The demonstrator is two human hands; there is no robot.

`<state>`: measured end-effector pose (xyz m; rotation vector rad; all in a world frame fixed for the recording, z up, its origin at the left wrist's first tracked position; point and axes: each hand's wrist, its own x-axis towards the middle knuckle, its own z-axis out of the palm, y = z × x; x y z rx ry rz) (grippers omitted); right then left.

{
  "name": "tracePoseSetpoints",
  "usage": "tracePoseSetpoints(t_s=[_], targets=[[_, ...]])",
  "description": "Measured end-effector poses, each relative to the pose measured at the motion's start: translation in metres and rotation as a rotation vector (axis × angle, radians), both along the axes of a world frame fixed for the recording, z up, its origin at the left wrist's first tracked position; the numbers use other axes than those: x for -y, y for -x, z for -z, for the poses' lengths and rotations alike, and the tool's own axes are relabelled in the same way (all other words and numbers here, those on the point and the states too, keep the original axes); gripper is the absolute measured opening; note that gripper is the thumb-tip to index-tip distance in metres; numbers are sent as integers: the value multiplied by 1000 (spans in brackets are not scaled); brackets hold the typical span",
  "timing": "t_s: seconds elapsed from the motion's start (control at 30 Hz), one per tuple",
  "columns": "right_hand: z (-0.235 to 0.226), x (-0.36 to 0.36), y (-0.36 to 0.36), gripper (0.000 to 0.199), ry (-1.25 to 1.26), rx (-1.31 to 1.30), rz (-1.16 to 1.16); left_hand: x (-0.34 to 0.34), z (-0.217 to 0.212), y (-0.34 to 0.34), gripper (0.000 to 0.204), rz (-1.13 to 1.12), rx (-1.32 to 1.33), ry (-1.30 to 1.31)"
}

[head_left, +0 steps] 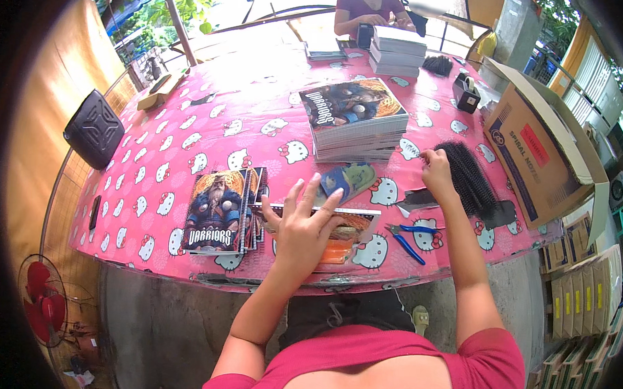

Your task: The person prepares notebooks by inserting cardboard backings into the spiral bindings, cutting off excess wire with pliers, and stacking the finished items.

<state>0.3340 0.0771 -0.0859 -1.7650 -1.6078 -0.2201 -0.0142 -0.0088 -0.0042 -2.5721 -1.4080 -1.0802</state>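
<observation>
My left hand point(298, 230) is spread over a notebook point(357, 221) near the table's front edge, its fingers reaching across the pale upper edge. An orange thing point(334, 251) shows just below that notebook. My right hand point(438, 177) is beside the pile of black spiral binding coils point(471, 178), its fingertips pinched together; whatever they hold is too small to make out. Blue-handled cutting pliers point(410, 242) lie open between my forearms. Left of my left hand sit several overlapping notebooks point(214, 217) with an illustrated cover. A blue flat rounded thing point(349, 180) lies beyond my left fingers.
A tall stack of notebooks point(358, 136) stands mid-table. An open cardboard box point(532, 151) borders the coils at right, with a tape dispenser point(466, 91) behind. Across the table, a person point(370, 10) works behind white stacks point(397, 52). A black case point(94, 128) is at far left.
</observation>
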Motion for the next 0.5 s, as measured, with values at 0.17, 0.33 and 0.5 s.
tracePoseSetpoints(t_s=[0.17, 0.33, 0.5], targets=[[-92, 87, 77, 35, 69, -313, -265, 7, 2, 40, 82, -275, 96, -24], [-72, 127, 135, 45, -33, -238, -446, 2, 24, 54, 91, -103, 908, 373], [-53, 122, 131, 19, 59, -344, -374, 13, 19, 43, 84, 32, 1002, 510]])
